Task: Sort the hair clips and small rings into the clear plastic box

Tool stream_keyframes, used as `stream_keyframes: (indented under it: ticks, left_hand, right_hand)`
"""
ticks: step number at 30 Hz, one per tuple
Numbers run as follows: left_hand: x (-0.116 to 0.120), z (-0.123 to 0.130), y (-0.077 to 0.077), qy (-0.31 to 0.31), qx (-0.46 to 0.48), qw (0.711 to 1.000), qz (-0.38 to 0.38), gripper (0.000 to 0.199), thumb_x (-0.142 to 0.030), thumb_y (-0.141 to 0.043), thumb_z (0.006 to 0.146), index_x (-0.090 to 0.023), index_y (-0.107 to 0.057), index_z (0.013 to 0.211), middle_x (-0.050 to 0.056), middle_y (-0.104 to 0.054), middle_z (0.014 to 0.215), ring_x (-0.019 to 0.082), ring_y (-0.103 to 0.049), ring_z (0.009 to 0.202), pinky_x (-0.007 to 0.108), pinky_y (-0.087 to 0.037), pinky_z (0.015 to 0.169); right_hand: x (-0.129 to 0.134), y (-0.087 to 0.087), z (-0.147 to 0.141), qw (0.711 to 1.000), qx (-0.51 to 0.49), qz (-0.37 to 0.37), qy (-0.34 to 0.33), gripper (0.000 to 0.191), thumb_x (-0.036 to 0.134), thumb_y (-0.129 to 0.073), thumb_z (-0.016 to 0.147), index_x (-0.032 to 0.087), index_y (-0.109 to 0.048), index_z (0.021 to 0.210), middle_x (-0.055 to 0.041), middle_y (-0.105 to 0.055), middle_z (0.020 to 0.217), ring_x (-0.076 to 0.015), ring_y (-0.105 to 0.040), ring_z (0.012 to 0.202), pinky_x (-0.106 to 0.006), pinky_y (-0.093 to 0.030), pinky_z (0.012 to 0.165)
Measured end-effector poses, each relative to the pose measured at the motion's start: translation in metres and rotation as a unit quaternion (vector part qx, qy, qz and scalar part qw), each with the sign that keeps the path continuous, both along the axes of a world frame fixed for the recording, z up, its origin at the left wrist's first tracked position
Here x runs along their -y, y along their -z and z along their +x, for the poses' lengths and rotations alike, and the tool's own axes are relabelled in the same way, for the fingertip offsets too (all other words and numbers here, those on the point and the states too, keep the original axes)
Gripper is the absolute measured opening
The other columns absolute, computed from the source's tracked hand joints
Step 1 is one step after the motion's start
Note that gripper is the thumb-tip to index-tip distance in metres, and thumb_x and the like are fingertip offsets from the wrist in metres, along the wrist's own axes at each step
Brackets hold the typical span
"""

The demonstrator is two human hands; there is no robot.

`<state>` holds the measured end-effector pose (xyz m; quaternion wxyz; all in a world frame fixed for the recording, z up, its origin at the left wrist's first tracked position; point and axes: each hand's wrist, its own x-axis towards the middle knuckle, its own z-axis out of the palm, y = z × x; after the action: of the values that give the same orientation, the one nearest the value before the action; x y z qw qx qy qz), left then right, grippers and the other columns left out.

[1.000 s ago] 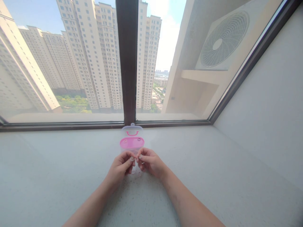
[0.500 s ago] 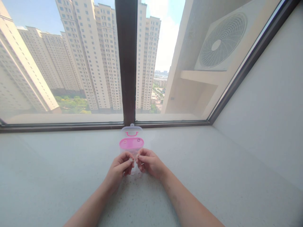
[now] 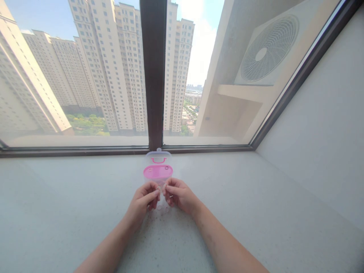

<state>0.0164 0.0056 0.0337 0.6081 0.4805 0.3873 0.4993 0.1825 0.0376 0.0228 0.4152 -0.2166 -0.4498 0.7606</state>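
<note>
Just in front of a clear plastic box [image 3: 145, 179], my left hand [image 3: 146, 195] is closed in a pinch. A small pale ring-like piece [image 3: 158, 188] shows at its fingertips. Close beside it, my right hand [image 3: 178, 194] pinches another small pale piece [image 3: 165, 186], too small to name surely. The fingertips of the two hands are a little apart. On the box sits a pink oval tray [image 3: 158, 172], with a small dark ring [image 3: 166, 167] at its right end. Between and below my hands, small pinkish rings [image 3: 167, 209] lie on the counter.
The box's clear lid [image 3: 158, 154] with a pink handle [image 3: 158, 162] stands open against the window frame [image 3: 156, 76]. A pale speckled counter [image 3: 71, 208] spreads around my arms. A white wall [image 3: 318, 125] rises on the right. Outside are tall buildings and an air-conditioner unit [image 3: 264, 53].
My left fingertips have shifted slightly, and the pale piece in them now shows higher, above the thumb. My right hand is nearly still. The box has not moved.
</note>
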Motion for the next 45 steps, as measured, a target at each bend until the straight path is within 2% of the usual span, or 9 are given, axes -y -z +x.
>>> stream_keyframes:
  ticks: [7, 18, 45]
  left_hand:
    - [-0.0004, 0.0007, -0.002, -0.019, -0.012, 1.0, -0.006, 0.017, -0.03, -0.062, 0.079, -0.017, -0.053, 0.073, -0.004, -0.053, 0.058, 0.006, -0.041, 0.044, 0.018, -0.026, 0.042]
    - [-0.0023, -0.0002, 0.0013, -0.039, -0.033, 0.999, 0.0, 0.021, -0.034, -0.062, 0.078, -0.016, -0.053, 0.07, -0.004, -0.053, 0.055, 0.006, -0.04, 0.042, 0.018, -0.026, 0.041]
    - [-0.0023, 0.0007, -0.0004, -0.053, -0.061, 0.997, -0.006, 0.023, -0.036, -0.062, 0.078, -0.016, -0.055, 0.068, -0.004, -0.052, 0.053, 0.007, -0.041, 0.042, 0.018, -0.027, 0.042]
  right_hand:
    - [-0.0014, 0.0025, -0.0015, 1.0, 0.008, 0.004, 0.006, 0.021, 0.032, -0.067, 0.078, 0.017, -0.051, 0.082, 0.0012, -0.059, 0.071, -0.0074, -0.051, 0.044, -0.017, -0.036, 0.037]
    - [0.0003, -0.0027, -0.002, 1.0, 0.02, -0.019, 0.004, 0.026, 0.036, -0.067, 0.077, 0.017, -0.05, 0.081, 0.0023, -0.059, 0.069, -0.0072, -0.052, 0.043, -0.017, -0.035, 0.036]
    - [0.0001, -0.0016, -0.0027, 0.999, 0.033, -0.026, 0.016, 0.026, 0.037, -0.066, 0.077, 0.017, -0.05, 0.082, 0.002, -0.059, 0.069, -0.0073, -0.052, 0.045, -0.018, -0.034, 0.038]
